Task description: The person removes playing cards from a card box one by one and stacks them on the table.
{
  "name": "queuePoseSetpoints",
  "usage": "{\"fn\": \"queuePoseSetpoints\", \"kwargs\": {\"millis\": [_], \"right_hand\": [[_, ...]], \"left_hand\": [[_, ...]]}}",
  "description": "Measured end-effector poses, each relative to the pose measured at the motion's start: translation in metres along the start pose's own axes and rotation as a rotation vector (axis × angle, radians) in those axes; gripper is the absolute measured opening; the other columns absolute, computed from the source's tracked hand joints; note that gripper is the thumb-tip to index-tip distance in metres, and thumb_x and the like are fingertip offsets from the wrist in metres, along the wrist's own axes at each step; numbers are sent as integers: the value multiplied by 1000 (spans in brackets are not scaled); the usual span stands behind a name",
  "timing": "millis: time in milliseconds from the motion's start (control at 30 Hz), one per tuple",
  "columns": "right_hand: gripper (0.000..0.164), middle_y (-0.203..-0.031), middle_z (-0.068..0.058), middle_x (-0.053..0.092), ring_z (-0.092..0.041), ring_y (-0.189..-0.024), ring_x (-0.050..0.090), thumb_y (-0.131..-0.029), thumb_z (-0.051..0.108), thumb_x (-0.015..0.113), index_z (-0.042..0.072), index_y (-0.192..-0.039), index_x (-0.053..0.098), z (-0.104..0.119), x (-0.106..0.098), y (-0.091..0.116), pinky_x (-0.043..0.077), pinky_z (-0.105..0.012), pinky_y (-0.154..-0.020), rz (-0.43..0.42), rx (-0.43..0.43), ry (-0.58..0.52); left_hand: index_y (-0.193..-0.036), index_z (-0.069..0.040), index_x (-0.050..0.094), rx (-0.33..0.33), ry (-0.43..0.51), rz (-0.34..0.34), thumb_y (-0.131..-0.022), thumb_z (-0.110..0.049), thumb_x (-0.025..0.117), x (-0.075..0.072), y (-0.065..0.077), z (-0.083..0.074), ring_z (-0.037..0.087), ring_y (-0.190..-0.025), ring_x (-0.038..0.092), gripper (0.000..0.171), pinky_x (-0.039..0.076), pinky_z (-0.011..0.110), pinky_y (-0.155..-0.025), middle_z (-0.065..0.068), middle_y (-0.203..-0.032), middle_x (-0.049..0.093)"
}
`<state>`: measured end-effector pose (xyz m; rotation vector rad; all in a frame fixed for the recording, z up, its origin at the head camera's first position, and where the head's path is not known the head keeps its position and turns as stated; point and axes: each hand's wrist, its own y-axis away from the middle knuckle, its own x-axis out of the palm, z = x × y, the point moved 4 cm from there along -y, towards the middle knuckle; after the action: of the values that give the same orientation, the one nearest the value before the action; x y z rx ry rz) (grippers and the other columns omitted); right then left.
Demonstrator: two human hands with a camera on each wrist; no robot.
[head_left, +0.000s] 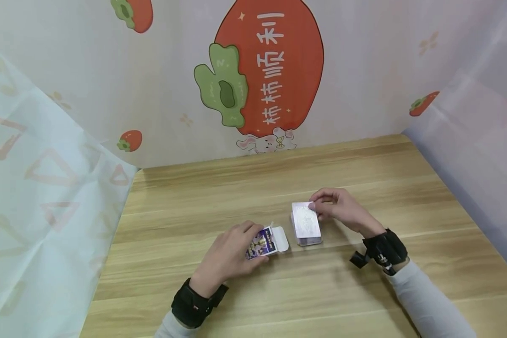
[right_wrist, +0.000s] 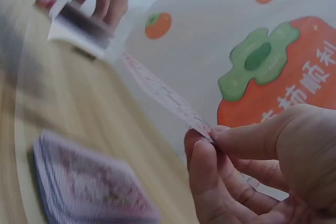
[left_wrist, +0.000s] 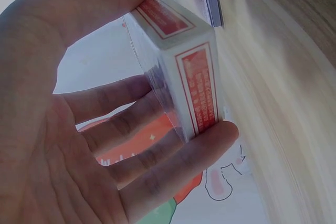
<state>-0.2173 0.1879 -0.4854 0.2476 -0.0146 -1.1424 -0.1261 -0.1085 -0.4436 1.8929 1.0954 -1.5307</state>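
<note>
My left hand [head_left: 230, 253] grips a small card box [head_left: 262, 243] between thumb and fingers. Its front is purple and its white end flap [head_left: 281, 238] stands open toward the right. In the left wrist view, the box's red-and-white bottom end [left_wrist: 197, 93] faces the camera. To the right of the box, my right hand [head_left: 338, 206] pinches a thin playing card [right_wrist: 165, 98] by one edge, between thumb and fingertips. Below that card, a stack of playing cards [right_wrist: 94, 182] rests on the table; from the head view, the held card covers most of it.
The wood-grain table [head_left: 186, 197] ends at a printed backdrop [head_left: 169, 84] at the back. White sheeting [head_left: 46, 188] hangs on the left, and another sheet [head_left: 481, 155] closes off the right. Each wrist wears a black strap [head_left: 386, 249].
</note>
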Motion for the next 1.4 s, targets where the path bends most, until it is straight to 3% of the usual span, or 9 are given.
{"fn": "queuePoseSetpoints", "kwargs": {"millis": [300,467,567,767,867,1167,1400], "right_hand": [[24,-97,-14,74,-18,-71,69,-99,12,76,-3,-117,75,-19,0,-9,61,-31,-62,-60,49,171],[21,-95,-13,74,-21,-71,71,-99,14,77,0,-115,76,-23,4,-9,62,-32,-61,-81,48,237],[18,-92,-11,74,-21,-69,71,-99,13,77,1,-113,77,-23,7,-9,62,-33,-60,-98,20,312],[8,-86,-5,72,-13,-68,64,-96,12,78,6,-102,78,-13,15,-7,53,-27,-59,-163,-108,595],[6,-86,-3,73,-12,-69,61,-95,12,79,7,-99,78,-12,18,-7,49,-27,-61,-190,-144,675],[16,-85,-2,73,-10,-70,64,-94,9,81,0,-106,76,-11,23,-6,53,-28,-65,-226,-193,737],[23,-85,-1,73,-7,-64,62,-94,9,80,-1,-114,74,4,33,5,51,-25,-57,-223,-234,720]], "left_hand": [[-137,-10,66,1,9,9,-81,-48,92,2,-1,0,18,-101,70,72,60,32,-76,4,-126,72],[-138,-9,66,12,10,11,-82,-48,92,2,-1,-1,20,-103,71,73,61,34,-81,6,-127,72],[-138,-8,66,11,7,15,-82,-48,91,2,-1,-2,21,-105,72,73,62,36,-83,7,-128,72],[-139,-9,65,4,6,21,-83,-48,91,3,-1,-2,22,-108,72,73,62,37,-85,7,-130,72],[-139,-9,65,4,8,24,-83,-48,90,3,-1,-2,22,-109,72,73,62,38,-86,7,-130,72],[-139,-8,66,13,4,26,-83,-48,90,2,0,-3,22,-108,72,72,62,37,-85,7,-130,72],[-139,-8,65,11,13,25,-84,-47,91,2,-1,-3,21,-108,72,72,62,37,-86,7,-129,72]]}}
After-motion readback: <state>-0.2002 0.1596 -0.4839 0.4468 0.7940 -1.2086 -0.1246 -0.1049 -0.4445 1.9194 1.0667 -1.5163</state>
